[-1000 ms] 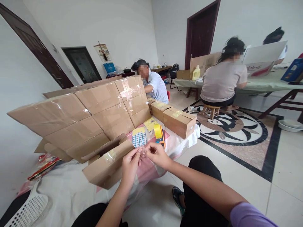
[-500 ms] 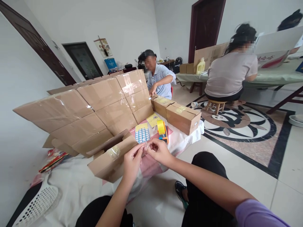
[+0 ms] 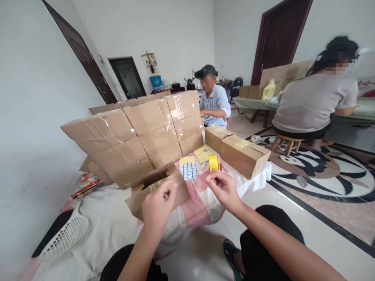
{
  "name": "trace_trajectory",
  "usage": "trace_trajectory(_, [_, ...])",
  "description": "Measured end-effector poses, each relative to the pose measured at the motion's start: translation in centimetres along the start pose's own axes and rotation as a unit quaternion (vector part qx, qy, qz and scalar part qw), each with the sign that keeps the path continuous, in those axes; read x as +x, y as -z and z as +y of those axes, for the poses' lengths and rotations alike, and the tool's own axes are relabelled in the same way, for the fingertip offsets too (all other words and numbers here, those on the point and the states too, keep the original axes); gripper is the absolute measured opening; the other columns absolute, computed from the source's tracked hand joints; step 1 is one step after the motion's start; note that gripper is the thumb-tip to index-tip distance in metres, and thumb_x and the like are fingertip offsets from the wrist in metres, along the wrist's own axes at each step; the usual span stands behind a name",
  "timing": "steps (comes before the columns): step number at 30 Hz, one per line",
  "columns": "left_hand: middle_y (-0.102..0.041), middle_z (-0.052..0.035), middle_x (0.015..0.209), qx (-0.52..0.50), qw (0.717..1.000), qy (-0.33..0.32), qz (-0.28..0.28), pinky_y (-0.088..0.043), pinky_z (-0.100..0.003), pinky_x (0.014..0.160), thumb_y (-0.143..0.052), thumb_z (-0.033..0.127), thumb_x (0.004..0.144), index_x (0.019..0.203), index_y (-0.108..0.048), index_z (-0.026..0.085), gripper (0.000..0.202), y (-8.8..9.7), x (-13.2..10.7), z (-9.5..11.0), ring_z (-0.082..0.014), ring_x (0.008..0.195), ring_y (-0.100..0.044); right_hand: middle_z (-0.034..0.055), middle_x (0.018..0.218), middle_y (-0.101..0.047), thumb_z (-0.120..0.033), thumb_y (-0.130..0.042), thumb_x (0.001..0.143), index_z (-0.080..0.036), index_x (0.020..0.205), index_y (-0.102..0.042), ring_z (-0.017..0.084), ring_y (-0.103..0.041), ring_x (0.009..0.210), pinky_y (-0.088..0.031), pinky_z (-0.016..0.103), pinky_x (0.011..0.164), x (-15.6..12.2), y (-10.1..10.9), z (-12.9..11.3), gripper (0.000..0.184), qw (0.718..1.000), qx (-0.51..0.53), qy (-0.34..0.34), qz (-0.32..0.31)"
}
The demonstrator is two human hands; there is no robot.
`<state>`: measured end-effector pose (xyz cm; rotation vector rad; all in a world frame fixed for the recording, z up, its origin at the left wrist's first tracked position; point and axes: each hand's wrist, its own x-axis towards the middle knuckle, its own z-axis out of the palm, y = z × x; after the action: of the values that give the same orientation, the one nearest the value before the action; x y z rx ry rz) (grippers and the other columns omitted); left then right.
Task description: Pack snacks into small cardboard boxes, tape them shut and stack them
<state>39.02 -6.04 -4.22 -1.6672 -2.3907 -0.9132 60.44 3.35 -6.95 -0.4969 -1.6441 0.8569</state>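
My left hand [image 3: 158,203] is closed, thumb against curled fingers, in front of the open cardboard box [image 3: 175,183]. It is slightly smeared by motion, and whatever it may pinch cannot be made out. Over the pink-and-white cloth [image 3: 195,207], my right hand [image 3: 225,191] is also pinched; anything between its fingertips is too small or clear to name. Just behind it stands a roll of yellow tape [image 3: 213,162], partly covered by the fingers. A sheet of blue-bordered labels [image 3: 188,170] lies between the hands, farther back, beside a yellow card [image 3: 202,153].
A wall of taped cardboard boxes [image 3: 158,136] rises at the back left. Closed boxes [image 3: 245,154] line the right edge. A person [image 3: 215,99] sits behind the wall; another [image 3: 315,103] sits on a stool at right. A white perforated plastic piece [image 3: 67,238] lies at lower left.
My hands, close together before, have moved apart, the left one to the left and the right one to the right. The view has shifted left. The person behind the boxes has lowered an arm.
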Motion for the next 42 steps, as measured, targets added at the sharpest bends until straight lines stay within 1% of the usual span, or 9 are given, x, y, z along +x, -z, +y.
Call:
trace_trajectory(3, [-0.063,-0.0152,0.144,0.134,0.983,-0.013,0.121,-0.043,-0.051,0.105,-0.052,0.043,0.096,0.145,-0.056,0.022,0.054,1.8,2.2,-3.6,-0.0357,0.131,-0.056,-0.0008,0.071,-0.054,-0.03,-0.066,0.094,-0.021,0.078,-0.07,0.015,-0.05,0.068,-0.039,0.03,0.066,0.3,-0.5,-0.5,0.019,0.998,0.003,-0.008,-0.068])
trace_trajectory(10, [-0.055,-0.0122,0.152,0.176,0.976,-0.078,-0.105,-0.04,-0.049,0.113,-0.036,0.039,0.102,0.144,-0.058,0.018,0.052,-0.5,3.1,-9.0,-0.0329,0.143,-0.049,0.0007,0.076,-0.053,-0.041,-0.078,0.083,-0.022,0.074,-0.079,0.018,-0.055,0.079,-0.043,0.033,0.076,2.9,-4.7,-1.3,0.021,0.987,0.003,-0.014,-0.159])
trace_trajectory(17, [-0.036,-0.0173,0.164,0.156,0.973,-0.097,-0.142,-0.031,-0.056,0.12,-0.061,0.069,0.083,0.155,-0.042,0.014,0.093,-0.9,2.5,-10.2,-0.041,0.152,-0.031,-0.0003,0.071,-0.066,-0.037,-0.075,0.078,-0.017,0.072,-0.077,0.014,-0.057,0.07,-0.043,0.026,0.065,8.4,-11.1,1.7,0.021,0.94,0.027,-0.191,-0.28])
trace_trajectory(20, [-0.038,-0.0212,0.162,0.146,0.976,-0.096,-0.128,-0.03,-0.056,0.119,-0.066,0.066,0.081,0.156,-0.039,0.012,0.096,-0.9,2.4,-10.1,-0.0415,0.151,-0.033,-0.0011,0.068,-0.066,-0.023,-0.071,0.077,-0.016,0.071,-0.077,0.015,-0.058,0.072,-0.044,0.025,0.068,9.8,-13.6,3.0,0.011,0.931,-0.06,-0.193,-0.305])
trace_trajectory(24, [-0.043,-0.0257,0.158,0.108,0.986,-0.072,-0.105,-0.036,-0.051,0.115,-0.068,0.062,0.08,0.162,-0.014,0.006,0.113,-1.2,2.0,-10.2,-0.04,0.15,-0.036,0.002,0.075,-0.07,-0.023,-0.077,0.072,-0.019,0.068,-0.078,0.026,-0.058,0.105,-0.043,0.036,0.093,10.3,-15.5,3.5,0.006,0.932,-0.142,-0.169,-0.287])
trace_trajectory(27, [-0.045,-0.0247,0.158,0.105,0.987,-0.09,-0.08,-0.037,-0.052,0.114,-0.067,0.056,0.083,0.163,-0.01,0.009,0.109,-1.6,1.9,-10.8,-0.0395,0.148,-0.038,0.0059,0.087,-0.072,-0.023,-0.078,0.069,-0.02,0.066,-0.079,0.035,-0.05,0.118,-0.033,0.051,0.107,10.1,-16.0,3.5,0.005,0.927,-0.201,-0.157,-0.276])
trace_trajectory(34, [-0.045,-0.0211,0.158,0.184,0.965,-0.155,-0.1,-0.039,-0.057,0.113,-0.065,0.049,0.089,0.148,-0.055,0.025,0.065,-1.9,2.0,-12.0,-0.0416,0.147,-0.041,0.0143,0.125,-0.059,-0.033,-0.084,0.064,-0.018,0.076,-0.078,0.041,-0.044,0.125,-0.036,0.06,0.107,9.2,-16.4,2.9,0.02,0.894,-0.305,-0.144,-0.296])
trace_trajectory(39, [-0.047,-0.012,0.159,0.19,0.961,-0.172,-0.1,-0.04,-0.059,0.113,-0.059,0.047,0.092,0.144,-0.059,0.031,0.055,-1.9,1.8,-12.5,-0.043,0.147,-0.041,0.0258,0.144,-0.046,-0.039,-0.088,0.061,-0.008,0.135,-0.056,0.044,-0.046,0.131,-0.046,0.056,0.104,9.2,-14.8,3.9,0.086,0.896,-0.35,-0.155,-0.226])
trace_trajectory(42, [-0.051,-0.0059,0.156,0.179,0.955,-0.208,-0.109,-0.038,-0.064,0.113,-0.053,0.045,0.094,0.143,-0.059,0.034,0.051,-1.9,1.8,-13.1,-0.0408,0.147,-0.041,0.0213,0.152,-0.042,-0.047,-0.09,0.063,-0.014,0.151,-0.038,0.037,-0.047,0.138,-0.045,0.046,0.11,8.7,-10.9,5.4,0.108,0.912,-0.182,-0.169,-0.328])
